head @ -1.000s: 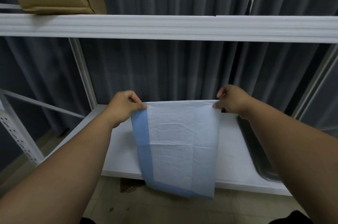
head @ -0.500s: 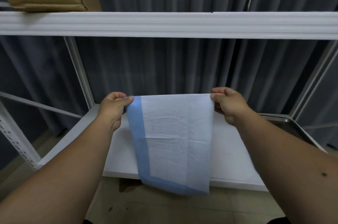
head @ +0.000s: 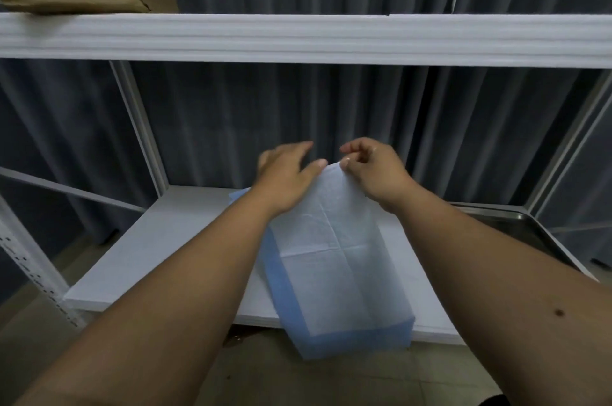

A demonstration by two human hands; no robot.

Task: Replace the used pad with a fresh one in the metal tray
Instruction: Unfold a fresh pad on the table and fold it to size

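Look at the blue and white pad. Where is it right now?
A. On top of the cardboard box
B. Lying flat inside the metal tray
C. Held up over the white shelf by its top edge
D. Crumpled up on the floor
C: the right hand pinches the top edge of the pad, which hangs over the white shelf, while the metal tray sits off to the right.

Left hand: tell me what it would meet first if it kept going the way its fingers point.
Probably the right hand: the left hand has fingers pointing right across the pad top. Depth is unclear.
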